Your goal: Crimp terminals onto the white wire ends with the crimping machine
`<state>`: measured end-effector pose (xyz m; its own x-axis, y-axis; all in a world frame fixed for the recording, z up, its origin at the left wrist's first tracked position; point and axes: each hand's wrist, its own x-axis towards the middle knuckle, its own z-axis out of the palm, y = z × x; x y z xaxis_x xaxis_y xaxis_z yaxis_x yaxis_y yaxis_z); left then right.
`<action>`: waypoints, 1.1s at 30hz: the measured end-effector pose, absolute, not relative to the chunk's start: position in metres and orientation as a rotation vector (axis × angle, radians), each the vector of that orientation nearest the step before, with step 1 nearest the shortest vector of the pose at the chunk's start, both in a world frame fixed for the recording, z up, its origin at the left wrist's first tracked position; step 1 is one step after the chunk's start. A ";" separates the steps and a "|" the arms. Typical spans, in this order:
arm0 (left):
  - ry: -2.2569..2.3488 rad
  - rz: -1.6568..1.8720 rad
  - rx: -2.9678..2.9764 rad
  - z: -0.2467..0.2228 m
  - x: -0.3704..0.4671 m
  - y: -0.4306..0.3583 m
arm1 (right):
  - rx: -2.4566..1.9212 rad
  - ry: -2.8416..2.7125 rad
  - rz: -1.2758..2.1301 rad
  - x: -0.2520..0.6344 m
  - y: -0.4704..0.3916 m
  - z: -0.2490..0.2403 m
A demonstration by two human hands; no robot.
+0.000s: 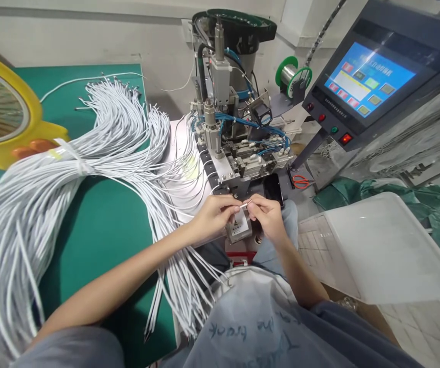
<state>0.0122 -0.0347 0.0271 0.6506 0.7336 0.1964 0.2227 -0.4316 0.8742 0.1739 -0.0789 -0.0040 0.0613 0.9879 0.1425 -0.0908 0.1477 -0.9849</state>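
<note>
Close in front of the machine, my left hand (220,212) pinches a white cable (244,205) near its end. My right hand (264,212) is closed on the tip of that same cable, where thin strands seem to show. A small gap separates the two hands, and the cable's end spans it. Just below them is a metal box with a warning label (238,225). Behind the hands stands the wire-processing machine (227,158), with several white cables lying along its left edge. The tip inside my right fingers is mostly hidden.
A large tied bundle of white cables (82,166) lies on the green table (100,220). A yellow-framed fan or mirror (36,112) is at left. To the right are a control screen (371,82), a wire spool (291,76), orange-handled scissors (300,181), a phone (273,189) and a white plastic bin (388,245).
</note>
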 end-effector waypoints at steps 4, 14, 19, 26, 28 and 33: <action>0.696 0.656 2.044 0.026 0.010 -0.033 | -1.106 -1.293 1.079 0.182 -0.073 0.005; 0.723 0.918 2.208 0.021 0.014 -0.041 | -1.196 -1.160 0.858 0.160 -0.086 0.000; 0.703 0.737 2.697 0.024 0.005 -0.035 | -1.358 -1.480 0.556 0.166 -0.085 0.010; 0.814 0.526 2.858 0.019 0.005 -0.032 | -1.338 -1.549 0.707 0.174 -0.073 0.004; 0.851 0.624 2.654 0.013 0.008 -0.033 | -1.320 -1.429 0.671 0.168 -0.073 -0.003; 0.792 0.548 2.503 0.007 0.009 -0.027 | -1.365 -1.235 0.691 0.161 -0.070 -0.026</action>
<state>0.0086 -0.0270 0.0074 0.7557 0.6131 0.2305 0.4317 -0.7309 0.5287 0.1611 -0.0698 -0.0256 0.2826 0.9283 0.2415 0.2793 0.1612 -0.9466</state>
